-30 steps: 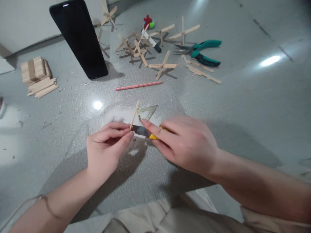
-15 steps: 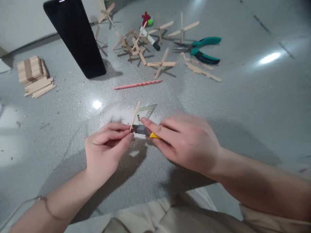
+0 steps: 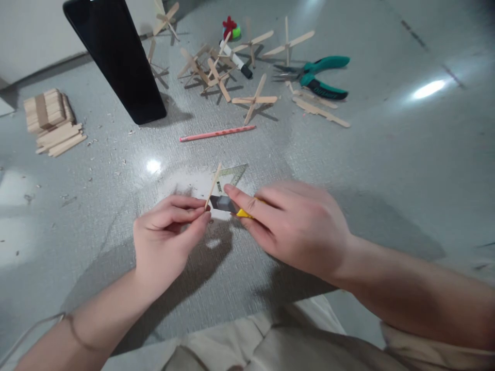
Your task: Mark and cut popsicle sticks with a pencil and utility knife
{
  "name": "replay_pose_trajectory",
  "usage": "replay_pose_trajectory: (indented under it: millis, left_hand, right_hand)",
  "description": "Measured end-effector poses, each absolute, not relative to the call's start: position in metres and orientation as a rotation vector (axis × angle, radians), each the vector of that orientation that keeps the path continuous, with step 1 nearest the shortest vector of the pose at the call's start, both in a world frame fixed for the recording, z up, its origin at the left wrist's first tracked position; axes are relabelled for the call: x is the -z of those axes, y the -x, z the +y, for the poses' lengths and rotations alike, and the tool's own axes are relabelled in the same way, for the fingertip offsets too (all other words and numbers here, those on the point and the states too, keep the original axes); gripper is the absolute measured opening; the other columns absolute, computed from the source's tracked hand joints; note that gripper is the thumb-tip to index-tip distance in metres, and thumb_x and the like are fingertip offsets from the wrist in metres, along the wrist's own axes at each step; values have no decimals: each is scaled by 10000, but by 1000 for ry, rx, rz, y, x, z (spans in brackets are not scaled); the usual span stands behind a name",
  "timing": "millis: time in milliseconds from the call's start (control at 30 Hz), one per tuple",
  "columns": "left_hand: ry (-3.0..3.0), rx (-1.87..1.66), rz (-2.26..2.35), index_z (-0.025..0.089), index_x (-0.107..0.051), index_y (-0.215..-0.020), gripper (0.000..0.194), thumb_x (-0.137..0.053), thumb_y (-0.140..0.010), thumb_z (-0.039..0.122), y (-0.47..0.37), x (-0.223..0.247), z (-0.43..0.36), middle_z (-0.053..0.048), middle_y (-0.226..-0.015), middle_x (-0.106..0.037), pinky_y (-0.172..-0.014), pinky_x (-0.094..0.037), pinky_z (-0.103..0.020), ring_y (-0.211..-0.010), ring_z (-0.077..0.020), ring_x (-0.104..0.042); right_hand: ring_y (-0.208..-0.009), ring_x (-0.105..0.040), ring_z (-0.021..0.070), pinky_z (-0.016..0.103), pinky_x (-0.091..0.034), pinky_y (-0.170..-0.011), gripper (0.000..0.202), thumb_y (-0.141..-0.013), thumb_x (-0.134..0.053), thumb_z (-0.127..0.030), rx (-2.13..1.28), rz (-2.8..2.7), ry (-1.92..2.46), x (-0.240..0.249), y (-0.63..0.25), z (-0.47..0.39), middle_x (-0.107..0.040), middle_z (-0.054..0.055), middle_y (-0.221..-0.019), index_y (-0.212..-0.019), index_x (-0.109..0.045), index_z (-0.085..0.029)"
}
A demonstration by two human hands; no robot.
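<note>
Between the thumb and fingers of my left hand (image 3: pixel 170 234) is a thin wooden craft stick (image 3: pixel 214 184), seen edge-on and tilted up and away. My right hand (image 3: pixel 297 221) grips a yellow utility knife (image 3: pixel 246 212), its index finger stretched along the top. The knife's grey blade (image 3: pixel 220 202) points left and its tip meets the stick just above my left fingertips. Beneath the stick and blade, a clear set square (image 3: pixel 234 174) lies on a white, dusty patch of the table, partly covered by my right hand.
A pink pencil (image 3: pixel 217 134) lies beyond the hands. Further back are several crossed-stick pieces (image 3: pixel 255 99), a white marker (image 3: pixel 236 59), green-handled pliers (image 3: pixel 327 77) and cut stick scraps (image 3: pixel 320 111). A black phone (image 3: pixel 119 62) leans at back left, near stacked craft sticks (image 3: pixel 48 111).
The whole view has shifted very slightly. Both hands keep their grips, and the blade stays against the stick with hardly any visible movement.
</note>
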State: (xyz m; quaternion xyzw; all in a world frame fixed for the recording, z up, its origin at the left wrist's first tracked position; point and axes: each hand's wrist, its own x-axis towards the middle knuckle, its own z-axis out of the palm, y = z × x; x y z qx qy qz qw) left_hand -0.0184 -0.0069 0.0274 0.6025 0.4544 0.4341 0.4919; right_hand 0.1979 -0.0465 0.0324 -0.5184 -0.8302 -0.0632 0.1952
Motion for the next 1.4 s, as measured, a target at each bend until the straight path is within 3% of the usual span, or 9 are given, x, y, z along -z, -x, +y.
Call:
replay_pose_trajectory:
  millis: [300,467,700,800,1000,1133,1400]
  left_hand:
    - [-1227,-1089,1096,280,-790,-773,155,-821,-780,128,20,-17,-5,23,-913,-772,-788,-621,-241,-856,-122,-737]
    - [-1180,-1030,1121,250,-777,-834,100,-805,-799,160,20,-21,-2,11,-878,-770,-688,-618,-205,-766,-107,-726]
    - [-1485,-988,1056,220,-732,-814,172,-745,-805,49,18,-32,-9,27,-867,-768,-750,-590,-139,-841,-76,-721]
    - [-1577,-995,1014,216,-718,-841,183,-726,-816,35,19,-34,-11,31,-884,-762,-789,-584,-141,-856,-69,-715]
    - [-1617,-966,989,241,-708,-979,212,-719,-853,71,22,-29,-11,16,-965,-757,-815,-596,-211,-904,-103,-719]
    - [-1869,-1015,930,225,-703,-972,252,-754,-812,37,23,-26,-8,0,-984,-755,-863,-581,-254,-931,-124,-714]
    - [-1616,-932,1006,257,-697,-984,246,-755,-816,86,24,-25,-11,35,-883,-739,-732,-567,-209,-777,-92,-694]
  right_hand:
    - [-571,-474,162,318,-275,-556,368,-993,-546,-266,140,-2306,1540,-31,-203,-43,-580,4,-641,-1326,-680,-185]
    - [-658,-600,159,280,-394,-607,203,-962,-539,-250,-425,-2055,1512,-38,-204,-38,-690,18,-777,-1069,-698,-184]
    - [-523,-470,112,241,-364,-511,136,-916,-603,-340,-969,-1663,1530,-46,-198,-36,-546,-47,-614,-867,-631,-215]
    - [-517,-432,108,244,-341,-502,237,-938,-571,-336,-1025,-1633,1506,-47,-197,-35,-506,-45,-578,-734,-564,-216]
    - [-493,-397,98,245,-302,-483,250,-937,-564,-299,-997,-1676,1476,-48,-196,-38,-455,-56,-547,-703,-543,-215]
    - [-491,-416,98,252,-302,-492,300,-938,-567,-320,-898,-1723,1530,-46,-194,-43,-460,-49,-534,-661,-536,-210]
    - [-504,-468,103,250,-331,-512,322,-959,-552,-319,-893,-1809,1473,-42,-192,-45,-532,-31,-564,-657,-553,-208]
